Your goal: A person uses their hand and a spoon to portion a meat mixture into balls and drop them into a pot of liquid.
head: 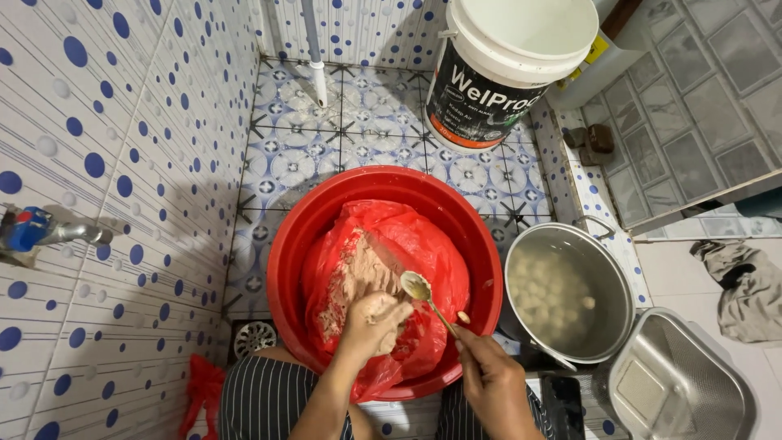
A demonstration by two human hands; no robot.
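Red basin [285, 269] crowds a steel pot [619, 281]; left hand [371, 322] squeezes paste [358, 277], right hand [489, 371] grips spoon [425, 295].

Your left hand [373, 319] sat just inside the near rim of the red basin [383, 277], closed into a loose fist and smeared all over with pale paste, knuckles turned up toward the camera. Its forearm ran bare from the bottom edge up and to the right, crossing the basin's near rim. Your right hand [489, 371] hovered just outside that rim, to the right, back of the hand upward, fingers pinched together around a thin handle whose far end reached in over the basin. Its wrist was straight and the forearm dropped out of view at the bottom. The two hands stayed near each other, not touching.
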